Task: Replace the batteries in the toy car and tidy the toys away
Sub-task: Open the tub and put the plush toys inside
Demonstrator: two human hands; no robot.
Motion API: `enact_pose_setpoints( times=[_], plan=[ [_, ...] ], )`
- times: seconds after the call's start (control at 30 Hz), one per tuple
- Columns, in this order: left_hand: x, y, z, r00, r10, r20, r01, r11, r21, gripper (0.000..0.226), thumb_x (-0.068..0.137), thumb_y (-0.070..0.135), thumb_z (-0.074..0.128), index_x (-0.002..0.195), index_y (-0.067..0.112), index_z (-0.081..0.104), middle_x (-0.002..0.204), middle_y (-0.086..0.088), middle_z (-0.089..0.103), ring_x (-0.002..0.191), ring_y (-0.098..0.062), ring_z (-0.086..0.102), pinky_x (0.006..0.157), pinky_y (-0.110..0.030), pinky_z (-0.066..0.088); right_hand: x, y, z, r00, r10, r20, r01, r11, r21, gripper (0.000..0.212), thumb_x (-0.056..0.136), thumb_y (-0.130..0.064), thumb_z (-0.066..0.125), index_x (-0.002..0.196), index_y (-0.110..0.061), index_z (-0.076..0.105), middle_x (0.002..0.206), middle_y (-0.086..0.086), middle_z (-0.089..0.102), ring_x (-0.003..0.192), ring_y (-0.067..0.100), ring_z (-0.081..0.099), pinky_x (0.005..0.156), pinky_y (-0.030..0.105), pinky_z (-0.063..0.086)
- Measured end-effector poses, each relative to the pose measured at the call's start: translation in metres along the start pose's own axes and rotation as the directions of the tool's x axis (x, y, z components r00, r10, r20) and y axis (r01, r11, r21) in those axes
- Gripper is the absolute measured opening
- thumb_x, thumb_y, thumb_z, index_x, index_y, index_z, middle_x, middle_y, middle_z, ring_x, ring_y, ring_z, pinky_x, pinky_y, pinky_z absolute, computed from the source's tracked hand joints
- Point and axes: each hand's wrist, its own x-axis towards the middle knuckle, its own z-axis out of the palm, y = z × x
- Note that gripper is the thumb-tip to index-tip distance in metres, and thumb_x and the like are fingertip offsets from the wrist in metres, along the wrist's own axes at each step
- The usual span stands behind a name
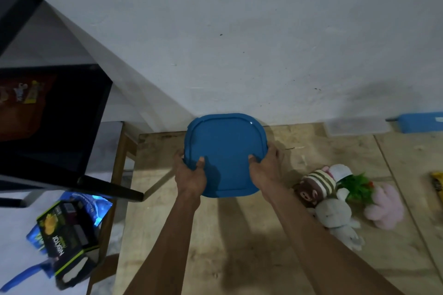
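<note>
I see the container lid (225, 151) between my left hand (190, 176) and right hand (266, 167), over the wooden table (239, 246), near the wall (239, 43). The plush toys (335, 201) lie right of it; a boxed package (68, 238) sits far left, off the table.

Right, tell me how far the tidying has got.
Done: nothing I can confirm; no toy car shows. In hand: left hand and right hand grip the square blue plastic lid. Left: the plush toys lie loose on the wooden table.
</note>
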Motion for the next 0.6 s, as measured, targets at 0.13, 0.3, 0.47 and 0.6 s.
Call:
enact_pose_setpoints(
  times=[0.13, 0.3, 0.47, 0.6],
  plan=[
    [0.002, -0.005, 0.001, 1.0, -0.011, 0.012, 0.011, 1.0, -0.023, 0.06, 0.094, 0.022, 0.068, 0.143, 0.031, 0.034, 0.131, 0.004, 0.052, 0.118, -0.02, 0.054, 0.106, -0.044, 0.048, -0.003, 0.006, 0.008, 0.998, -0.058, -0.037, 0.056, 0.997, -0.047, 0.067, 0.097, -0.027, 0.059, 0.151, -0.024, 0.02, 0.148, -0.002, 0.023, 0.121, 0.024, 0.048, 0.101, 0.046, 0.049],
    [-0.001, -0.013, 0.001, 0.994, 0.108, -0.008, -0.106, 0.985, 0.137, 0.08, 0.079, 0.03, 0.083, 0.143, 0.025, 0.035, 0.139, -0.003, 0.044, 0.128, -0.026, 0.046, 0.106, -0.05, 0.047, -0.011, 0.013, 0.016, 0.976, -0.184, -0.119, 0.168, 0.977, -0.135, 0.08, 0.093, -0.027, 0.066, 0.155, -0.02, 0.016, 0.147, 0.005, 0.023, 0.128, 0.023, 0.04, 0.103, 0.037, 0.043],
    [-0.003, -0.011, 0.0, 0.983, 0.181, -0.039, -0.17, 0.965, 0.201, 0.084, 0.077, 0.028, 0.084, 0.144, 0.025, 0.033, 0.141, 0.001, 0.039, 0.132, -0.025, 0.037, 0.111, -0.052, 0.039, -0.011, 0.012, 0.017, 0.974, -0.177, -0.14, 0.164, 0.981, -0.101, 0.081, 0.089, -0.026, 0.07, 0.154, -0.02, 0.022, 0.142, 0.006, 0.025, 0.126, 0.02, 0.035, 0.107, 0.032, 0.036],
    [-0.002, -0.008, -0.004, 0.981, 0.191, -0.025, -0.185, 0.971, 0.154, 0.081, 0.074, 0.024, 0.086, 0.139, 0.022, 0.038, 0.133, 0.001, 0.05, 0.124, -0.021, 0.05, 0.105, -0.049, 0.048, -0.01, 0.008, 0.008, 0.982, -0.158, -0.107, 0.155, 0.987, -0.032, 0.07, 0.088, -0.026, 0.073, 0.146, -0.025, 0.034, 0.136, 0.001, 0.03, 0.114, 0.015, 0.041, 0.104, 0.037, 0.045]
  ],
)
